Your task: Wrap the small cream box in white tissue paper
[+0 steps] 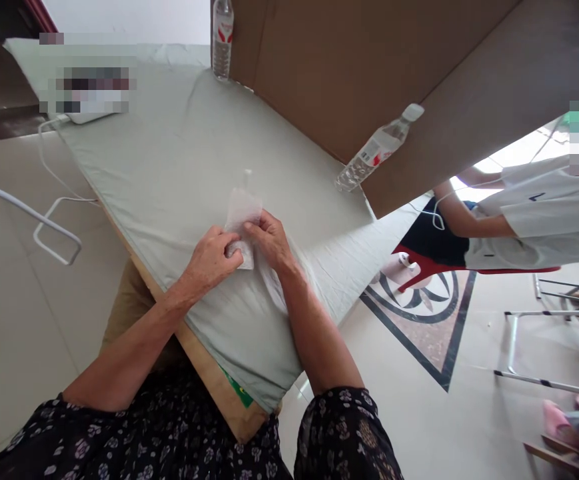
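Pale grey-green cloth covers the worktop (169, 153), and above it both hands meet on one light piece, a thin white sheet (243, 203). The right hand (272, 243) has its thumb and fingers together on the sheet's right edge; the fingers of the left hand (209, 260) are curled in and closed on its lower, crumpled part. The sheet is between the hands, its upper part spread out and clear of the fingers. As for how far things have come, it is taken up and gripped by both hands, with neither hand free of it, so the handling looks partway through; whether it is being opened, folded or smoothed, and how much is left, I cannot tell. Just beyond its top end is a small pale object (247, 177), too blurred to name, and clear plastic (274, 287) lies beside the right wrist. Farther out, a tall brown cardboard panel (319, 80) borders the far side, with one clear bottle (222, 43) upright at its left end and a capped bottle (379, 150) tilted near its right. Past the panel a person (544, 207) in a white shirt sits near a red stool (422, 270), over a tiled floor (19, 300)
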`<state>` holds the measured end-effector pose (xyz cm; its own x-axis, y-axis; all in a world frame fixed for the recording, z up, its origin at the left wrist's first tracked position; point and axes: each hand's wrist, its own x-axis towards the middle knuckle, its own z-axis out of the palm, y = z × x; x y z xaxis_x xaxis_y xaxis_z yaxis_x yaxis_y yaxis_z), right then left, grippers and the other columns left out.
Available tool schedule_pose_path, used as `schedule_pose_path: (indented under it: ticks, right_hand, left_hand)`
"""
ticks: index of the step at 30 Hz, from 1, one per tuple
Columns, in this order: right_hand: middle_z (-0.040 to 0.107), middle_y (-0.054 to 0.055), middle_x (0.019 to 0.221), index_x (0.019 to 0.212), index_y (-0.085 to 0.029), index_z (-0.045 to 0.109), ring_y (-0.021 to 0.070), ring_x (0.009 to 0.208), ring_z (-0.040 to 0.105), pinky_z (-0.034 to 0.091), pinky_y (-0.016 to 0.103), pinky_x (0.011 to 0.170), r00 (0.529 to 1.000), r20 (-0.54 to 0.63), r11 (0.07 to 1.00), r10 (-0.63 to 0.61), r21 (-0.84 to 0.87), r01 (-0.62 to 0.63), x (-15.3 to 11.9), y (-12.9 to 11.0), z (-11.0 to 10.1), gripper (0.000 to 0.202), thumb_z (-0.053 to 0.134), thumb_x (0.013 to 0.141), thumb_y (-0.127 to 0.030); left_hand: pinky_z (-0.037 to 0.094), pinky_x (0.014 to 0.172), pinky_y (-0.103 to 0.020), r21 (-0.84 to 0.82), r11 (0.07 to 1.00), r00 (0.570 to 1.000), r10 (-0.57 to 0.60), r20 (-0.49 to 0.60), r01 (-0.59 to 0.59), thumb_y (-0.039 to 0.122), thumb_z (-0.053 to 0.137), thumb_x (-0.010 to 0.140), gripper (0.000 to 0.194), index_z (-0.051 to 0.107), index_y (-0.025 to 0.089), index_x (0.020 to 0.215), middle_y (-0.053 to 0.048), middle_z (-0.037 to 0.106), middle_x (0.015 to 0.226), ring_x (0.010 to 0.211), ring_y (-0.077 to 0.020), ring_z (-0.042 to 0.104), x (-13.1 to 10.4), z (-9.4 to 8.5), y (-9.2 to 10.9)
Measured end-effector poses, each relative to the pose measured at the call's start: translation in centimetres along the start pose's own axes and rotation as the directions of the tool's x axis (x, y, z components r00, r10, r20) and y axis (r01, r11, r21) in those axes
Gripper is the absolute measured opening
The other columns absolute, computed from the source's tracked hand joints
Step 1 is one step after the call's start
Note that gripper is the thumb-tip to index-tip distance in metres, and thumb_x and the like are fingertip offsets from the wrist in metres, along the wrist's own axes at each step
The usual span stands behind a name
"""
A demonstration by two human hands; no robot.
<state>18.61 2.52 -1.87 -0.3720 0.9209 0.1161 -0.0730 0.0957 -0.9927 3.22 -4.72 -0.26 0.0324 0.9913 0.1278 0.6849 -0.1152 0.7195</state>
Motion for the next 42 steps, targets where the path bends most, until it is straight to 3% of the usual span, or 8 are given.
schedule_pose_path:
  ticks: [8,12,17,23,28,32,35,42]
  right_hand:
    - [0.063,-0.002,0.083,0.089,-0.024,0.064,0.0164,0.083,0.059,0.051,0.031,0.081,0.998,-0.053,0.997,-0.037,-0.066,0.034,-2.4,-0.1,0.6,0.025,0.069,0.084,-0.048]
    - [0.069,0.001,0.093,0.087,-0.024,0.068,0.0189,0.094,0.064,0.051,0.035,0.093,0.987,-0.043,0.952,-0.155,-0.272,0.137,-3.2,-0.2,0.3,0.014,0.065,0.087,-0.038]
    - [0.073,0.005,0.109,0.095,-0.026,0.072,0.0208,0.111,0.067,0.049,0.041,0.107,0.970,0.101,0.875,-0.219,-0.420,0.241,-4.8,-0.5,-0.9,0.013,0.060,0.094,-0.031]
    - [0.063,0.011,0.140,0.130,-0.028,0.064,0.0281,0.135,0.056,0.044,0.050,0.116,0.930,0.272,0.706,-0.249,-0.607,0.366,-6.7,-0.4,-1.5,0.044,0.075,0.087,-0.032]
    - [0.068,0.010,0.124,0.116,-0.025,0.067,0.0250,0.118,0.062,0.050,0.044,0.104,0.963,0.091,0.736,-0.255,-0.628,0.254,-5.8,0.4,-0.1,0.027,0.069,0.089,-0.031]
    - [0.070,0.003,0.097,0.104,-0.023,0.067,0.0187,0.087,0.063,0.053,0.032,0.079,0.997,-0.079,0.935,0.010,-0.352,-0.037,-5.5,-0.1,0.8,0.033,0.069,0.088,-0.053]
    - [0.067,0.000,0.087,0.098,-0.022,0.066,0.0163,0.079,0.060,0.049,0.031,0.074,0.991,-0.097,0.968,0.091,-0.224,-0.111,-5.7,-0.1,1.0,0.038,0.070,0.086,-0.058]
    - [0.070,0.008,0.117,0.120,-0.025,0.063,0.0228,0.103,0.062,0.051,0.040,0.094,0.941,-0.305,0.880,-0.147,-0.474,-0.016,-6.3,0.0,0.0,0.044,0.066,0.091,-0.057]
  left_hand:
    - [0.054,0.085,-0.036,-0.120,0.993,0.980,-0.029,-0.197,0.005,0.023,0.066,0.078,0.022,0.066,0.018,0.100,-0.003,0.060,0.090,0.080,-0.0182,0.058,-0.7,1.5,-1.0]
    - [0.054,0.094,-0.041,-0.145,0.989,0.959,-0.038,-0.282,-0.004,0.025,0.075,0.075,0.046,0.060,0.019,0.118,-0.008,0.063,0.112,0.102,-0.0232,0.062,-0.6,1.5,-1.7]
    - [0.051,0.105,-0.044,-0.197,0.965,0.980,0.152,-0.126,-0.175,0.031,0.074,0.079,0.040,0.064,0.022,0.117,-0.015,0.055,0.143,0.138,-0.0311,0.051,0.0,0.5,-2.9]
    - [0.045,0.116,-0.050,-0.307,0.930,0.980,0.193,-0.056,-0.200,0.032,0.066,0.076,0.020,0.062,0.021,0.094,-0.015,0.066,0.135,0.137,-0.0319,0.057,0.3,0.6,-3.9]
    - [0.046,0.114,-0.049,-0.431,0.892,0.991,0.108,-0.082,-0.133,0.042,0.067,0.076,0.028,0.066,0.020,0.095,-0.014,0.071,0.131,0.136,-0.0339,0.058,0.4,0.3,-3.2]
    - [0.056,0.091,-0.039,-0.592,0.806,0.995,0.041,0.090,0.020,0.046,0.064,0.081,0.040,0.069,0.015,0.107,-0.010,0.075,0.107,0.103,-0.0272,0.070,0.1,-0.5,-2.4]
    - [0.055,0.083,-0.034,-0.563,0.826,0.991,0.042,0.128,0.038,0.042,0.070,0.077,0.047,0.068,0.015,0.115,-0.006,0.074,0.103,0.093,-0.0221,0.068,-0.2,-0.6,-2.1]
    - [0.056,0.094,-0.036,-0.592,0.805,0.993,0.029,0.114,0.044,0.036,0.070,0.078,0.062,0.057,0.014,0.134,-0.011,0.072,0.122,0.108,-0.0229,0.069,0.5,0.7,-2.7]
